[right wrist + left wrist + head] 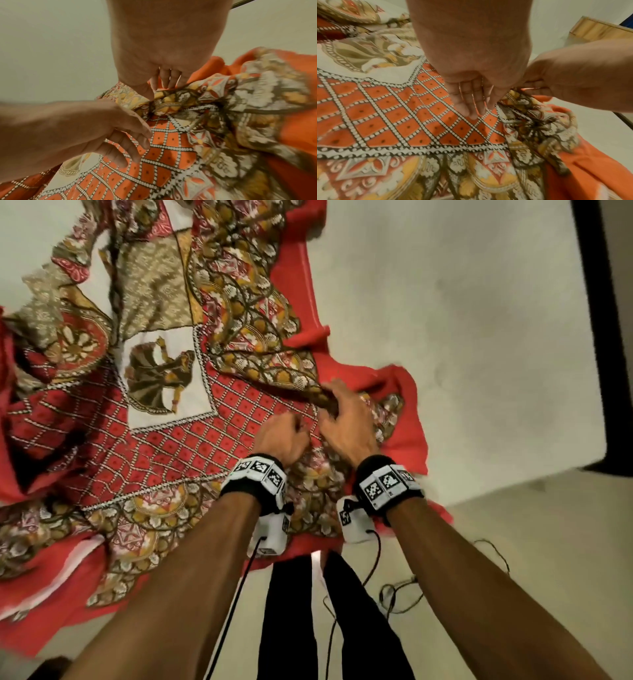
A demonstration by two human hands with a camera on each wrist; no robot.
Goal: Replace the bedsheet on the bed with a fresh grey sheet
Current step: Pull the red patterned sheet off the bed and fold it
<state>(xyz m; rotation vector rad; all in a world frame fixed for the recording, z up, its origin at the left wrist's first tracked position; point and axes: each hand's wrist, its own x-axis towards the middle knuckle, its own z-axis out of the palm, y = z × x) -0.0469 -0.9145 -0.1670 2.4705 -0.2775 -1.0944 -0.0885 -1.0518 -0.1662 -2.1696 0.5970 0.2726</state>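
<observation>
Lying rumpled across the pale mattress (445, 302), the patterned bedsheet (164, 446) runs its long way from the upper left of the head view down toward the person's legs (291, 611), with its plain red border (407, 419) at the right edge and along the near side. A white panel printed with a dancing figure (161, 378) sits within a red diamond grid; no writing or brand can be read on the cloth.

At the right corner the right hand (346, 419) pinches a bunched fold of the floral border between thumb and curled fingers (164, 79). Just beside it, the left hand (281, 440) rests on the diamond grid; its fingers (471, 102) lie straight and close together, their tips touching the cloth.

Both wrists carry bands with black-and-white square markers (260, 474), whose cables (394, 594) trail onto the floor (513, 542).
</observation>
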